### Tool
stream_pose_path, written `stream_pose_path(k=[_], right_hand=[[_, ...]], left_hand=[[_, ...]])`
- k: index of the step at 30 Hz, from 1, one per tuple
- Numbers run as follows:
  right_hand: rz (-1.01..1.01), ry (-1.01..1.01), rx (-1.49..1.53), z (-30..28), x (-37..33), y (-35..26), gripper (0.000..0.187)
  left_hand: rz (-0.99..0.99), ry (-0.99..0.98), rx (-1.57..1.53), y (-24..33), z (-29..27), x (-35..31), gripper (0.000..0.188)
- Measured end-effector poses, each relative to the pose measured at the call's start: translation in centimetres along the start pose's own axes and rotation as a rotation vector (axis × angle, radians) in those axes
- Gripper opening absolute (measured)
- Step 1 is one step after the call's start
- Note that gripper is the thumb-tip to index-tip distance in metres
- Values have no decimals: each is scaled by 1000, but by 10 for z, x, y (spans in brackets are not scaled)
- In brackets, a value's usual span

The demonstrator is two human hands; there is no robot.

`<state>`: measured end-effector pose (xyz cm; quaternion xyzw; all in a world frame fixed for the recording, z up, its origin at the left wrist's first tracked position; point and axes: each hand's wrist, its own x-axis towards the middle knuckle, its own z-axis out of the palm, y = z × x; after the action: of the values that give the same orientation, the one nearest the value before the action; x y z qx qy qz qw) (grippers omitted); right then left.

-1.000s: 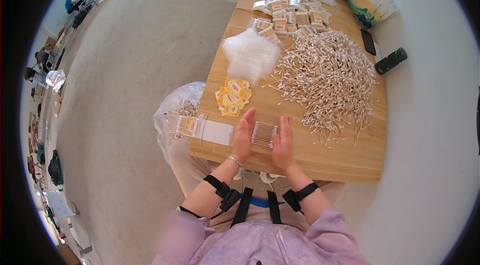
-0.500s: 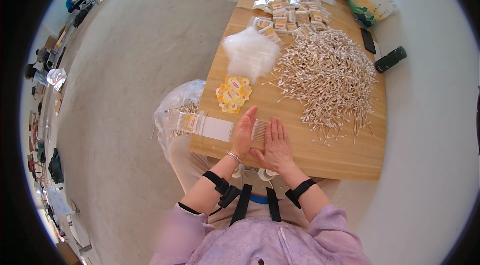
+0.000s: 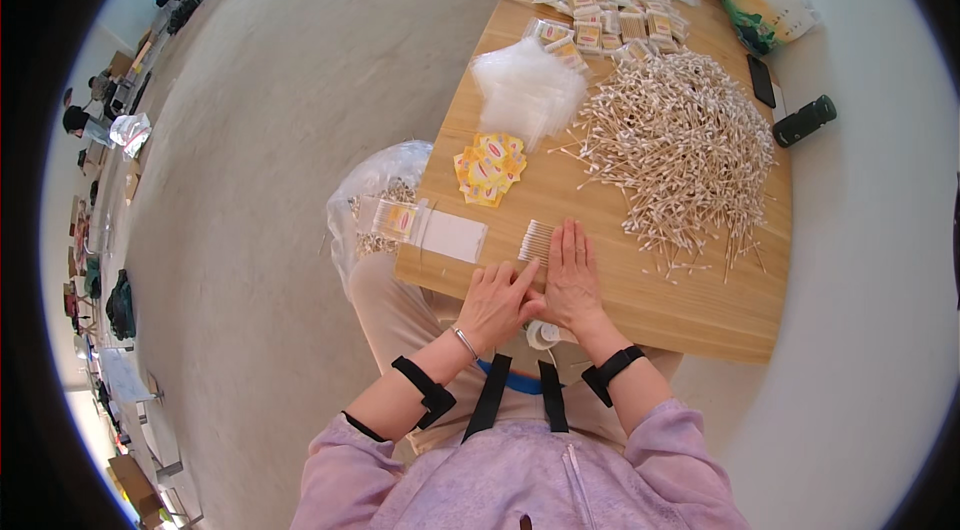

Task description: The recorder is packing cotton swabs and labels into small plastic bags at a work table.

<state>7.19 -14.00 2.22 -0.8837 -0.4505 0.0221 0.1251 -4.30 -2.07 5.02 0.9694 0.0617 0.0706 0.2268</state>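
Note:
A short row of cotton swabs (image 3: pixel 537 240) lies side by side at the table's near edge. My right hand (image 3: pixel 573 282) rests flat along the row's right side, fingers stretched out and together. Just below the swabs is my left hand (image 3: pixel 494 306), its index finger extended toward their lower ends and its thumb side meeting my right hand. Neither hand grips anything that I can see. To the left lies a white card (image 3: pixel 456 235) beside a clear bag (image 3: pixel 398 220) of swabs with a yellow label, which sticks out past the table's left edge.
A large heap of loose swabs (image 3: pixel 690 145) covers the right side. Yellow labels (image 3: pixel 489 170), clear bags (image 3: pixel 530 90) and filled swab packs (image 3: pixel 610 20) lie farther back. A phone (image 3: pixel 761 80) and black cylinder (image 3: pixel 804 121) sit by the wall. A plastic sack (image 3: pixel 350 192) hangs left.
My left hand has swung from upright beside the swabs to below them, nearer me, uncovering the row's left side. My right hand stays flat at their right. The whole view has shifted slightly.

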Motion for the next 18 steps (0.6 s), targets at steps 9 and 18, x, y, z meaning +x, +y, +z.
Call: stream_pose_path(k=[9,18], right_hand=[[-9,23,-24,3,0,2,103],[-10,17,-20,3,0,2,103]], left_hand=[[-3,-11,4,0,5,4,64],[-22,-11,60,3,6,9,67]])
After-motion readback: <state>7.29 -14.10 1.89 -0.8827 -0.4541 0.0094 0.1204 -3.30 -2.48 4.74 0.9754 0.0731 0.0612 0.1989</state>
